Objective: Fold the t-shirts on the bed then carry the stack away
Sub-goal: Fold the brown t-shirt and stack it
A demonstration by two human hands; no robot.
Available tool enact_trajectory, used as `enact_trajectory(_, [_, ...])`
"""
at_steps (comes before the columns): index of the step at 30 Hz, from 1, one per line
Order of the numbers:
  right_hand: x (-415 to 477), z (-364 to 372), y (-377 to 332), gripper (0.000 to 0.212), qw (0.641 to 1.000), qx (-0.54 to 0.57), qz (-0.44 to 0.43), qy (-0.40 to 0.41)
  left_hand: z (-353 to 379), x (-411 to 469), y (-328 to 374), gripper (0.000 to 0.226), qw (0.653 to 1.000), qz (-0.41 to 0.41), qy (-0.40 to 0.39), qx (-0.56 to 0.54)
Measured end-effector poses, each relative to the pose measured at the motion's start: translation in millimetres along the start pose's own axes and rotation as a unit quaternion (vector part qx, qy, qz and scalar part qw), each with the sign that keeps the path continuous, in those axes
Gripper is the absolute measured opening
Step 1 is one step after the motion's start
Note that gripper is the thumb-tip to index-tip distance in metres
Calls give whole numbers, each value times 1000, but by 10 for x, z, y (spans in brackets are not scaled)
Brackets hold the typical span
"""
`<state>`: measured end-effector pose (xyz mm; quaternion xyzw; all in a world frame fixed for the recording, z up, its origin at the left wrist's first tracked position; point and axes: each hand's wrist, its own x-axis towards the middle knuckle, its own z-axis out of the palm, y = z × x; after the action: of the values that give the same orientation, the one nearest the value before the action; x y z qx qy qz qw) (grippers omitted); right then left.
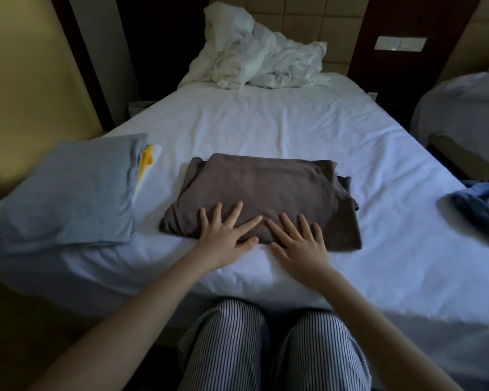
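Note:
A folded brown t-shirt (263, 190) lies flat on the white bed (266, 122) near its front edge. My left hand (226, 235) presses on the shirt's near left part with straight, spread fingers. My right hand (299, 244) lies flat beside it on the near edge of the same shirt. To the left sits a stack of folded shirts (71, 190), a light blue one on top and a yellow-and-white one showing underneath. A crumpled blue shirt (480, 204) lies unfolded at the bed's right edge.
A rumpled white duvet (257, 55) is heaped at the head of the bed against the padded headboard. A second bed (463, 108) stands at the right across a narrow gap. A yellow wall runs along the left. My striped trouser legs (271, 348) are against the bed's front.

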<state>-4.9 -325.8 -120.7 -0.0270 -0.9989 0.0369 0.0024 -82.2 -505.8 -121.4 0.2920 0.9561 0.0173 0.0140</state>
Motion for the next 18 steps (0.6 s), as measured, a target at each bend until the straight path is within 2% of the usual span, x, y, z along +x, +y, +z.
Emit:
enact_trajectory(2, [-30,60,13,68,1000,-7,9,2,26,-34,3,64,1000,-7,3,6])
enact_trajectory(6, [-49,-82,-90,54,998,29,35,-37,-88,1,20,52,999,-11,-32,-13])
enact_trajectory(8, [-177,-103,-255,55,997,61,53,16,-185,29,-7,50,996,-13,-73,-40])
enact_trajectory(10, [-364,-117,-484,48,966,203,93,127,-340,104,-56,48,990,-8,-110,-83])
enact_trajectory(11, [-426,-128,-598,39,924,324,126,159,-439,165,-86,46,988,7,-112,-109])
enact_trajectory(12, [-456,-174,-709,31,861,457,177,137,-539,231,-106,43,984,27,-97,-149])
enact_trajectory(13, [-429,-224,-794,23,769,587,230,102,-626,312,-125,37,976,44,-78,-198])
enact_trajectory(14, [-378,-271,-856,13,661,692,281,66,-699,397,-134,31,970,53,-60,-230])
enact_trajectory(15, [-300,-305,-894,5,562,764,316,41,-751,491,-148,27,967,55,-48,-244])
enact_trajectory(16, [-227,-353,-926,5,485,801,348,39,-786,604,-163,25,967,57,-42,-246])
enact_trajectory(17, [-155,-367,-930,7,442,814,371,55,-813,718,-174,25,967,57,-41,-244])
enact_trajectory(18, [-86,-389,-935,11,431,815,381,72,-834,832,-179,27,968,53,-42,-243])
